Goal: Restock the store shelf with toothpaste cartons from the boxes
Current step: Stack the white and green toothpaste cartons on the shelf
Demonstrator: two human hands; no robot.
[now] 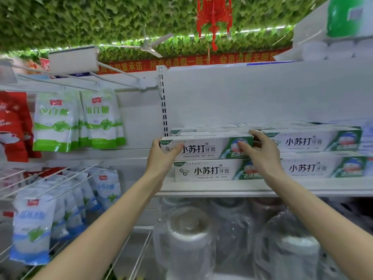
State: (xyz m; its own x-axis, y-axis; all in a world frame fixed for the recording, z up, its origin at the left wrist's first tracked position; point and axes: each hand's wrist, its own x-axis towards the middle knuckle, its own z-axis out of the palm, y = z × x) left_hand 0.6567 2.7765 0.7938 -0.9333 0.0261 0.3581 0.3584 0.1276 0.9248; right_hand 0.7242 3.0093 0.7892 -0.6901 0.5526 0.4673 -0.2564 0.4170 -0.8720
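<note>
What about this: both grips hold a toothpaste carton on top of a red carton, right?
Not quite. The head view shows the left grip and right grip holding the toothpaste carton, but the lower carton is white and green, not red.

Toothpaste cartons (pixel 205 148) printed white with dark lettering and green end panels, upper pouches (pixel 56 122) banded green on white, lower pouches (pixel 32 225) banded blue on white, ceiling (pixel 101 21) patterned with green leaves, banner (pixel 181 64) lettered yellow on red.

Open room above stacked cartons (pixel 212 158), below upper shelf (pixel 262 66).
</note>
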